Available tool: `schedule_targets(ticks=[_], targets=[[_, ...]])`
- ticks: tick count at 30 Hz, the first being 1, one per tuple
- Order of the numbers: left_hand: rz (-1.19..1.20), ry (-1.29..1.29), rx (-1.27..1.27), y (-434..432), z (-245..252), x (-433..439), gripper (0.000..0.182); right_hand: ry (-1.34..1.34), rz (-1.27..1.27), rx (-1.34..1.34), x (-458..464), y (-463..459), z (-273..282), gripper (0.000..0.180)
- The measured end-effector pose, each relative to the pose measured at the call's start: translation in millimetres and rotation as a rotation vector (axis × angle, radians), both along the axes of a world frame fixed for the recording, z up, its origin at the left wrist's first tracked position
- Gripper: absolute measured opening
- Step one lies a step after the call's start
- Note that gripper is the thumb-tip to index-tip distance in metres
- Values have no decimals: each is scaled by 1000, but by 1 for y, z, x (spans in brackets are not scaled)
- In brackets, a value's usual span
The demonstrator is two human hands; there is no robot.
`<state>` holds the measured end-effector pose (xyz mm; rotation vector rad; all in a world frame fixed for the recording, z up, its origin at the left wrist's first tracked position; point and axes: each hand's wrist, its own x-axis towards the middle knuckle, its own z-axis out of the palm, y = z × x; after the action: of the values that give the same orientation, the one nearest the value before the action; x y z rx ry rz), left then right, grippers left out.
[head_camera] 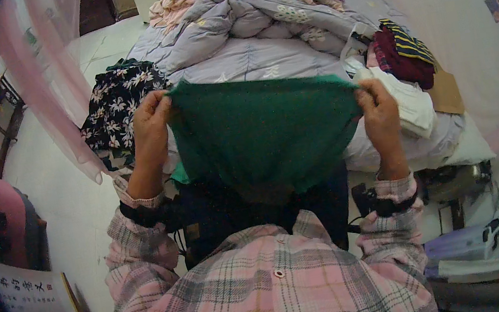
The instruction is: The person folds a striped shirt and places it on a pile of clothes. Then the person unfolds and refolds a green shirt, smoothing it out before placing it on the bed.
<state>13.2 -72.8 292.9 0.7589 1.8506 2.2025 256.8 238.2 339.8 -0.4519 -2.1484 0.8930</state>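
Observation:
A dark green cloth [265,129], seemingly a garment, hangs stretched between my two hands above my lap. My left hand [152,127] pinches its upper left corner between thumb and fingers. At the opposite upper corner, my right hand [376,109] grips the fabric the same way. The cloth's lower part sags in a curve towards my dark trousers [335,201]. Just beyond my left hand lies a black floral garment [119,103] on the bed's edge. Close to my right hand is a folded white cloth [405,102].
The bed [234,58] bears a rumpled grey quilt [251,13] with heaped clothes on top. Folded maroon [398,61] and striped [408,42] garments lie at the right. A sheer pink curtain [43,90] hangs at the left. Purple storage boxes [459,243] stand low at the right.

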Motion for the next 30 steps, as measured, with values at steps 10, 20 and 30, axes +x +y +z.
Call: schedule_targets(ticks=[10, 20, 30], targets=[[819, 1128, -172, 0, 124, -2, 17, 327, -152, 442, 7, 7, 123, 13], [1073, 1341, -669, -25, 187, -28, 27, 363, -54, 440, 22, 14, 176, 19], [1047, 1825, -840, -51, 230, -34, 37, 283, -37, 702, 40, 25, 220, 22]])
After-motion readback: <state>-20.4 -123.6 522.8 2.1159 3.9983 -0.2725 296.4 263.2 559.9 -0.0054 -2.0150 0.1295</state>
